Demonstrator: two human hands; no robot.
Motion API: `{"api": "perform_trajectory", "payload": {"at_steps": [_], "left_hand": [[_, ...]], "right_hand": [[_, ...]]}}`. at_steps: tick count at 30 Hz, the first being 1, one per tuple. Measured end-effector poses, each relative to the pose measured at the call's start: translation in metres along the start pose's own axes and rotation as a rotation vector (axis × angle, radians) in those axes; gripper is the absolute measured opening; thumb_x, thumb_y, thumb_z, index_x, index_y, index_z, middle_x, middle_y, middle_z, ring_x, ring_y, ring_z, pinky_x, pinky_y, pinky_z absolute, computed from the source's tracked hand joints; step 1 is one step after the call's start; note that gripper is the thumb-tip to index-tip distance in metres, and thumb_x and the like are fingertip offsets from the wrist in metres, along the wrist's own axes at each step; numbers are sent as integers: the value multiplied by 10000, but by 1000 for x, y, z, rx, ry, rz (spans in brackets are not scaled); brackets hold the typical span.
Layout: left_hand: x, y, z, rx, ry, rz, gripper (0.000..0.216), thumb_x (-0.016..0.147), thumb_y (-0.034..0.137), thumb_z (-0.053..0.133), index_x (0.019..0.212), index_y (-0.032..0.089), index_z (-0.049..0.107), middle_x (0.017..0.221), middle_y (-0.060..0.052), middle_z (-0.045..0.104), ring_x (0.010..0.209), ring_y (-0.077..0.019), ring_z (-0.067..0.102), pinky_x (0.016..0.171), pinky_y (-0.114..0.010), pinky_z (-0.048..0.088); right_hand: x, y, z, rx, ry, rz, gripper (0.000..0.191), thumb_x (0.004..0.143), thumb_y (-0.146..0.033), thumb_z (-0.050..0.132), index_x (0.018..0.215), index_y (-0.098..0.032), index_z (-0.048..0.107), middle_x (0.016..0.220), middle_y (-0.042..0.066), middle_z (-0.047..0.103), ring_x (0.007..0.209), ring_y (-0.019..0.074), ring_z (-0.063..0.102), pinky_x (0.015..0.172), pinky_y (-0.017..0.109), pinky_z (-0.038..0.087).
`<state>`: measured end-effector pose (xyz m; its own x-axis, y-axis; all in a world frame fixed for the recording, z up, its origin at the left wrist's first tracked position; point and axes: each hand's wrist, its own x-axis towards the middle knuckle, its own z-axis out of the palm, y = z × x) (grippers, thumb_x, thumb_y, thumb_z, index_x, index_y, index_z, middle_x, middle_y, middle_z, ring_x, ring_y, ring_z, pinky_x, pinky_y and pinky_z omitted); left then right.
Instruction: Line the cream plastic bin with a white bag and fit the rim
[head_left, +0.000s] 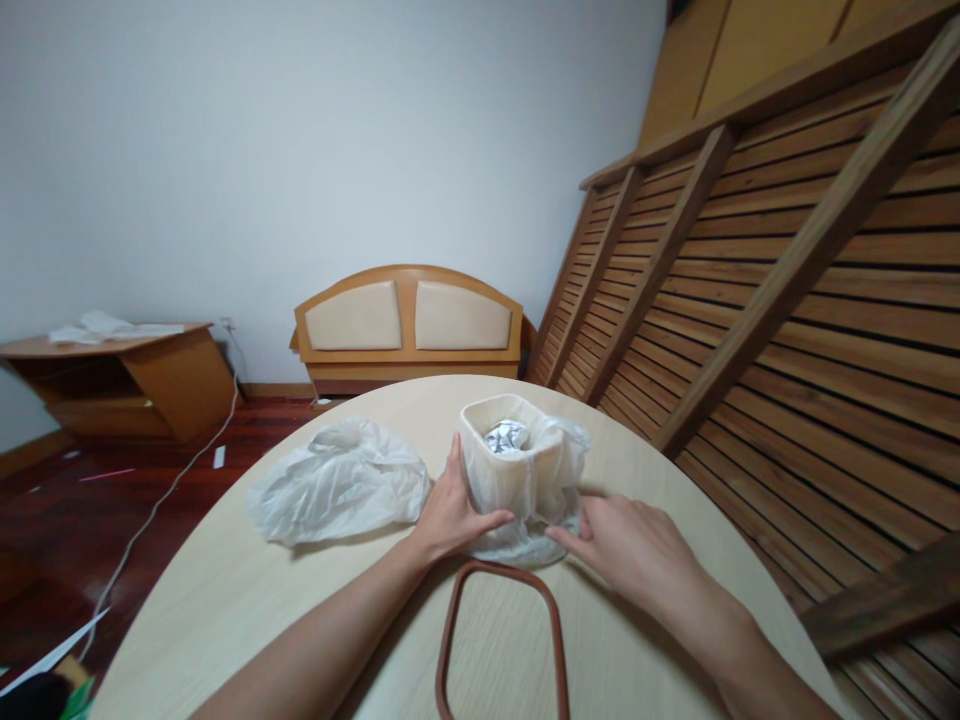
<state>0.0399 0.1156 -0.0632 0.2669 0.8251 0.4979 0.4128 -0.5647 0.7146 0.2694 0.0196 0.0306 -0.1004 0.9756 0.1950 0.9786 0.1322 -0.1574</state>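
A small cream waste bin (501,470) stands on the round pale wooden table (300,610), wrapped in a thin white plastic bag (559,470) pulled down around its sides. Crumpled silver foil (508,436) lies inside it. My left hand (450,510) is wrapped round the bin's left side, thumb across its front. My right hand (626,545) pinches the bag's plastic at the bin's lower right. A brown ring-shaped rim (499,640) lies flat on the table just in front of my hands.
A second crumpled white plastic bag (337,495) lies left of the bin. A slatted wooden bed frame (787,300) leans along the right. A headboard (409,325) stands at the wall, a low wooden desk (120,380) at far left, a white cable (165,490) on the floor.
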Motion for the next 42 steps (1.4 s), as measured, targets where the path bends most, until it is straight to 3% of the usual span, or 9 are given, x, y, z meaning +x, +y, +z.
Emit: {"api": "perform_trajectory", "payload": {"at_steps": [6, 13, 18, 23, 25, 29, 35, 39, 42], "left_hand": [[2, -1, 4, 17, 16, -32, 1424, 623, 535, 852, 1558, 156, -153, 1625, -279, 175, 1502, -389, 242, 1203, -578, 245], [-1, 6, 11, 26, 13, -70, 1397, 628, 501, 834, 1556, 141, -147, 1607, -277, 227, 1436, -407, 374, 1156, -571, 328], [-1, 5, 12, 23, 17, -31, 1352, 655, 478, 815, 1551, 112, -129, 1593, -282, 253, 1433, -413, 374, 1155, -561, 347], [-1, 8, 12, -16, 19, -40, 1302, 669, 436, 804, 1544, 131, -110, 1598, -265, 244, 1460, -390, 330, 1175, -561, 314], [-1, 10, 11, -23, 28, -56, 1298, 649, 414, 813, 1543, 149, -91, 1593, -255, 256, 1458, -391, 328, 1175, -566, 305], [-1, 11, 9, -31, 15, -55, 1293, 629, 400, 821, 1536, 153, -67, 1584, -251, 255, 1453, -390, 326, 1181, -560, 297], [-4, 14, 6, -78, 12, -59, 1363, 563, 416, 872, 1527, 160, -56, 1576, -257, 245, 1454, -400, 315, 1189, -555, 288], [-6, 18, 6, -9, 16, -101, 1333, 598, 458, 850, 1521, 130, -55, 1552, -266, 289, 1436, -394, 354, 1170, -535, 332], [-9, 19, 5, 33, 5, -92, 1305, 615, 402, 826, 1525, 132, -70, 1552, -258, 295, 1435, -388, 360, 1165, -525, 348]], "right_hand": [[-9, -21, 9, 194, -336, -271, 140, 735, -344, 747, 806, -224, 740, 784, 64, 766, 698, 247, 683, 563, 286, 331], [-8, -27, 4, 176, -366, -363, 164, 702, -102, 591, 684, -210, 713, 626, 32, 709, 557, 176, 606, 523, 269, 321], [10, -7, -15, 395, -3, -573, 100, 791, -220, 650, 853, -245, 725, 1086, 67, 725, 1019, 247, 647, 874, 349, 489], [37, 28, 2, 546, 345, -495, 62, 782, -256, 686, 813, -224, 729, 1643, 41, 270, 1517, 357, 169, 1203, 553, 178], [43, 36, 14, 616, 253, -450, 77, 798, -272, 679, 817, -211, 721, 1644, 67, 261, 1510, 346, 209, 1198, 523, 221], [45, 37, 33, 610, -11, -417, 100, 819, -278, 666, 842, -195, 716, 1272, 135, 621, 1183, 282, 589, 1008, 413, 467], [36, 34, 22, 536, -171, -385, 78, 788, -242, 672, 819, -195, 727, 1034, 82, 677, 944, 232, 651, 834, 331, 517], [30, 46, -7, 502, -104, -389, 104, 805, -293, 689, 752, -204, 697, 1341, 110, 609, 1272, 309, 537, 1043, 417, 430], [28, 53, -28, 466, 6, -333, 102, 812, -314, 678, 785, -217, 695, 1106, 83, 727, 1032, 262, 657, 929, 391, 489]]}}
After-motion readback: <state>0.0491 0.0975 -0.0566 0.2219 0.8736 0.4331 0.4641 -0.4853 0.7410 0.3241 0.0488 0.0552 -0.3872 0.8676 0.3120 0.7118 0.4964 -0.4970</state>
